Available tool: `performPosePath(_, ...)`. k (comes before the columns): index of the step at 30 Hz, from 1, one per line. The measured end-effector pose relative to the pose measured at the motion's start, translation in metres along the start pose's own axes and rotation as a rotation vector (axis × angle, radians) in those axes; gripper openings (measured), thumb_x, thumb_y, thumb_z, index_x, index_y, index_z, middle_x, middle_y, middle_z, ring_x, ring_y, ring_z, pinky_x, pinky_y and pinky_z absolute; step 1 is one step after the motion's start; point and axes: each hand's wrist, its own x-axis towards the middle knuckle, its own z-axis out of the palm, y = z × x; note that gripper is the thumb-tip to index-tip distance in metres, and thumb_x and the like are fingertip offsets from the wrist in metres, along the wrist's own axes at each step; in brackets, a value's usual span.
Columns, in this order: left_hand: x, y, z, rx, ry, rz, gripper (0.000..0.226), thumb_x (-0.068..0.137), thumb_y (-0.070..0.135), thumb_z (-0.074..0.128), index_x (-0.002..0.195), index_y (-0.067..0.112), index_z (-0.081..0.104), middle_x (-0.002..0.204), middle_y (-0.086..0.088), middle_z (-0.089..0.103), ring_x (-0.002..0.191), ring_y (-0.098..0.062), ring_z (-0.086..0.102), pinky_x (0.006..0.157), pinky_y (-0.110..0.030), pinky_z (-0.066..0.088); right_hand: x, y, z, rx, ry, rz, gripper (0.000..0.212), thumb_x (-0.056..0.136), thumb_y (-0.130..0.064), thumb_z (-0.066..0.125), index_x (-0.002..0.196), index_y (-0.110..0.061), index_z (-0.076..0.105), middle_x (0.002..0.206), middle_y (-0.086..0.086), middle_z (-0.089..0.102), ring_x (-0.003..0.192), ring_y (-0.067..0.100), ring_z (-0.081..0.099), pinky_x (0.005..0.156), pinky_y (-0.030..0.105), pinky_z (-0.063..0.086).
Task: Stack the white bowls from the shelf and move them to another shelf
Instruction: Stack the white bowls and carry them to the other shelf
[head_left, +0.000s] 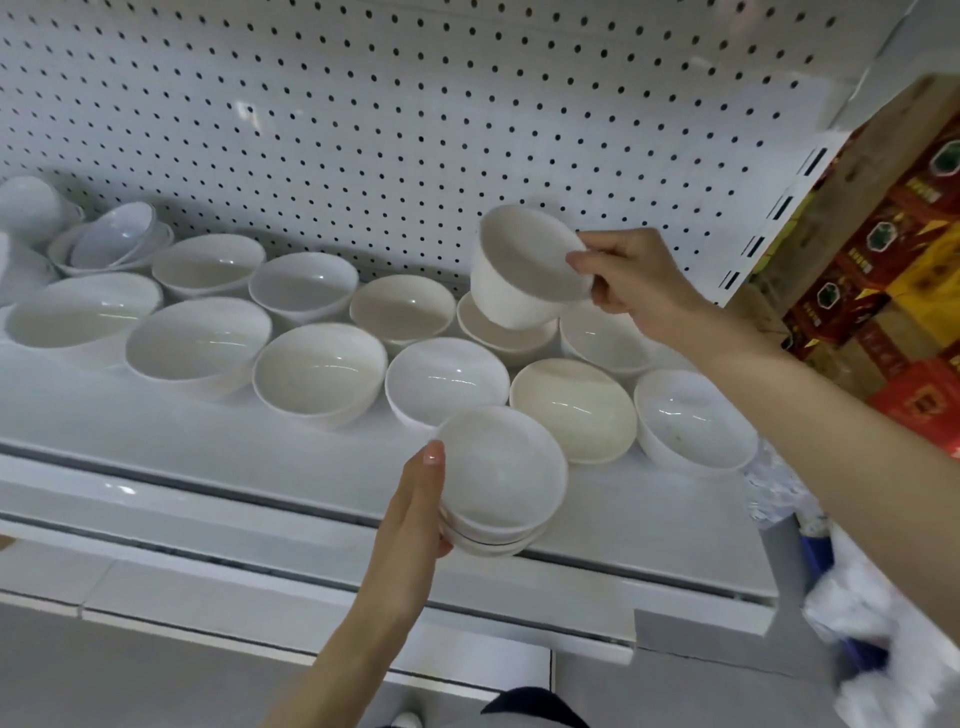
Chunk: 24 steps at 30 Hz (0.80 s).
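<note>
At the left end of the shelf (208, 467), an overturned bowl (28, 205) and a pair of tilted nested bowls (117, 241) are lying close to the pegboard back (415, 130), not yet gathered. Running rightward from there, single white bowls are sitting upright in two lines: the back row (304, 286) along the pegboard, and the front row (197, 338) nearer the shelf's front edge. Roughly eleven are waiting loose there, so most of the stacking is looking undone.

Over the front edge, a little right of the middle, the left hand (415, 509) is cradling a stack of bowls (501, 473). Its thumb is lying up the stack's side and its other fingers are hiding beneath. Only a few rims are showing, so the stack is just getting started.

Further right, above the back row, the right hand (634, 275) is pinching the rim of a lifted bowl (524, 265). That bowl is tilting, clear of the shelf and hanging just over another bowl in the back row. It is probably going onto the stack next.

Beyond the shelf's right end, red boxes (883, 260) are filling the neighbouring unit. No destination shelf is showing, so the moving part of the task is, by my judgement, not yet begun.
</note>
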Motion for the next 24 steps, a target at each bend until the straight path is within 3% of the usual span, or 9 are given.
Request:
performPosePath(2,-0.001,0.001,-0.001,-0.012,-0.026,-0.009,0.048,0.074,0.067,0.023,0.107,0.048,0.052,0.107,0.021,0.059,0.099,0.004,0.054,0.091,-0.034,0.047,-0.025,-0.013,-0.005,0.067,0.018,0.006,0.015,0.090,0.003,0.055,0.089,0.012,0.067,0.060,0.008,0.037,0.033,0.007,0.029,0.040,0.018,0.017)
performPosePath(4,-0.001,0.003,-0.004,-0.017,-0.054,-0.019,0.061,0.072,0.068,0.019,0.118,0.044,0.052,0.107,0.023,0.060,0.098,0.006,0.054,0.092,-0.035,0.047,-0.050,-0.022,-0.007,0.131,0.060,0.044,0.015,0.090,0.004,0.055,0.091,0.003,0.070,0.069,0.012,0.039,0.034,0.008,0.025,0.043,0.022,0.013)
performPosePath(7,-0.001,0.005,-0.007,-0.036,-0.085,-0.028,0.069,0.074,0.066,0.019,0.127,0.037,0.052,0.108,0.025,0.060,0.098,0.010,0.054,0.098,-0.042,0.047,-0.084,-0.028,-0.005,0.175,0.089,0.108,0.016,0.089,0.004,0.056,0.094,-0.001,0.071,0.054,0.003,0.038,0.034,0.009,0.021,0.043,0.024,0.011)
performPosePath(9,-0.001,0.005,-0.008,-0.039,-0.107,-0.027,0.061,0.076,0.065,0.020,0.122,0.042,0.053,0.107,0.029,0.059,0.098,0.013,0.052,0.100,-0.043,0.046,-0.104,-0.028,0.000,0.162,0.078,0.129,0.015,0.089,0.003,0.056,0.093,0.001,0.071,0.044,0.000,0.034,0.035,0.009,0.021,0.043,0.023,0.011)
performPosePath(11,-0.001,0.005,-0.009,-0.050,-0.129,-0.036,0.052,0.076,0.065,0.021,0.114,0.046,0.052,0.106,0.032,0.058,0.094,0.016,0.052,0.101,-0.043,0.045,-0.119,-0.023,0.006,0.149,0.069,0.146,0.015,0.091,0.002,0.055,0.092,0.006,0.070,0.050,0.006,0.035,0.039,0.011,0.019,0.043,0.023,0.011)
performPosePath(13,0.000,0.006,-0.011,-0.059,-0.147,-0.049,0.061,0.076,0.064,0.021,0.123,0.041,0.051,0.110,0.029,0.058,0.093,0.017,0.051,0.103,-0.043,0.044,-0.130,-0.018,0.013,0.145,0.087,0.165,0.018,0.091,0.001,0.055,0.098,0.012,0.067,0.063,0.011,0.034,0.043,0.011,0.020,0.041,0.019,0.013)
performPosePath(15,0.002,0.006,-0.014,-0.060,-0.173,-0.062,0.070,0.075,0.065,0.021,0.132,0.036,0.049,0.117,0.023,0.059,0.096,0.017,0.050,0.103,-0.044,0.043,-0.137,-0.013,0.019,0.139,0.117,0.178,0.018,0.091,0.002,0.055,0.095,0.002,0.073,0.062,0.010,0.035,0.041,0.011,0.021,0.038,0.016,0.017)
performPosePath(18,0.004,0.006,-0.017,-0.068,-0.202,-0.057,0.070,0.075,0.065,0.019,0.131,0.036,0.049,0.119,0.023,0.058,0.099,0.016,0.049,0.101,-0.043,0.044,-0.146,-0.010,0.026,0.129,0.140,0.182,0.030,0.090,0.002,0.056,0.087,-0.019,0.078,0.059,0.009,0.037,0.040,0.011,0.026,0.038,0.016,0.020)
performPosePath(24,0.007,0.004,-0.018,-0.107,-0.205,-0.069,0.071,0.073,0.067,0.022,0.131,0.037,0.049,0.116,0.025,0.057,0.097,0.016,0.049,0.104,-0.046,0.042,-0.156,-0.009,0.045,0.094,0.164,0.235,0.035,0.088,0.000,0.058,0.080,-0.028,0.076,0.046,0.000,0.038,0.035,0.007,0.032,0.038,0.014,0.024)
